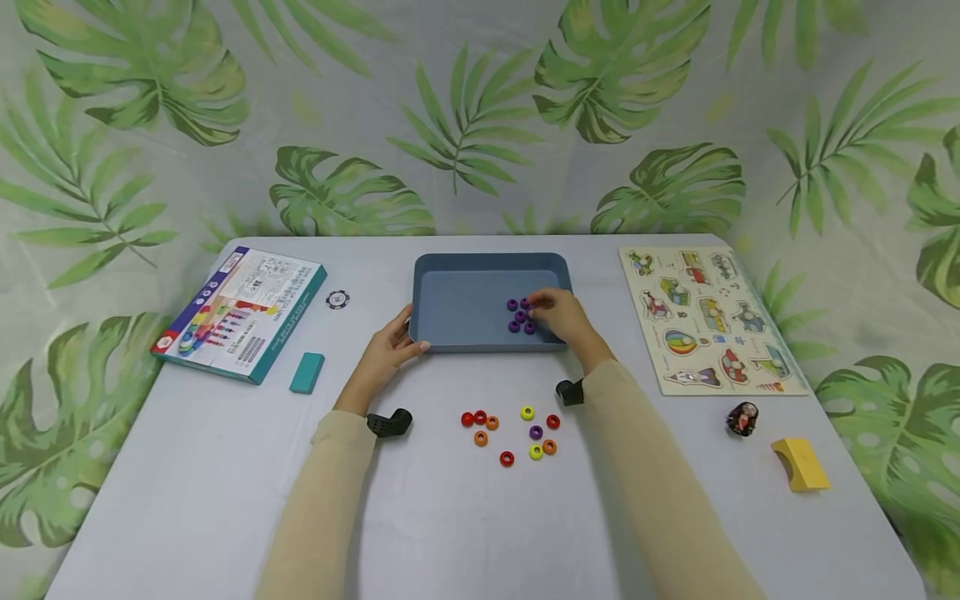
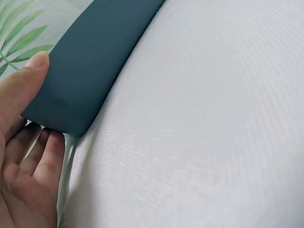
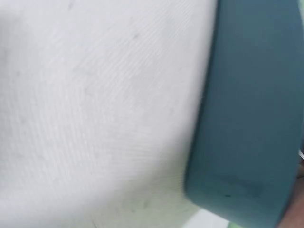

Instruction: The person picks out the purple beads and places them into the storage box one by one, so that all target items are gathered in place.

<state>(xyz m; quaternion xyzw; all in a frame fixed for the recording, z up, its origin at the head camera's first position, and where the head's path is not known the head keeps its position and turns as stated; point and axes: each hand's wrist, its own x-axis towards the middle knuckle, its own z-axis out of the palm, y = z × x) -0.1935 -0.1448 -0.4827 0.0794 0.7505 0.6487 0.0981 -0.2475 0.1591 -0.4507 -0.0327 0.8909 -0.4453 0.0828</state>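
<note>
A blue-grey tray stands on the table. My left hand holds its near left corner; in the left wrist view the thumb lies against the wall and the other fingers curl at the corner. My right hand reaches over the tray's right side, its fingertips at a cluster of purple beads inside. Whether a bead is pinched there cannot be seen. In the right wrist view the tray wall hides most of that hand. Loose red, orange, yellow and purple beads lie in front.
At the left are a toy box, a poker chip and a teal block. A picture puzzle board, a small dark figure and a yellow arch block lie at the right.
</note>
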